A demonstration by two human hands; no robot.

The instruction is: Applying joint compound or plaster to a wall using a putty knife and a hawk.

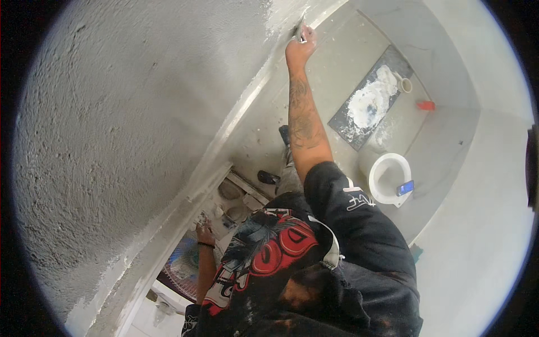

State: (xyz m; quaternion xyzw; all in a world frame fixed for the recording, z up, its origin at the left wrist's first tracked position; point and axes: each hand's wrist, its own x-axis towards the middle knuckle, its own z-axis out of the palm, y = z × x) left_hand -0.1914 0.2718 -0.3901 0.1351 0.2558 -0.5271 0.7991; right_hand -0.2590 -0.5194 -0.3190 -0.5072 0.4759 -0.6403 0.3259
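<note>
My right arm reaches far forward, and my right hand (pixel 301 49) is closed on a thin flat scraper (pixel 299 29). The scraper's blade meets the far edge of the rough grey plastered wall (pixel 118 112); most of its handle is hidden by my fingers. A smoother, whitish strip (pixel 238 118) runs along that wall edge. Lower down, my left hand (pixel 205 231) is beside the wall's opening, with a dark band at the wrist. It has whitish smears on it; its fingers are too small and unclear to show whether they hold anything.
On the floor to the right lies a dark board (pixel 343 119) spread with white plaster (pixel 369 104), with a small pale round container (pixel 405 85) at its edge. Nearer stands a white bucket (pixel 373 188) with a blue phone (pixel 405 188) on its rim. A red object (pixel 426 105) lies by the far wall.
</note>
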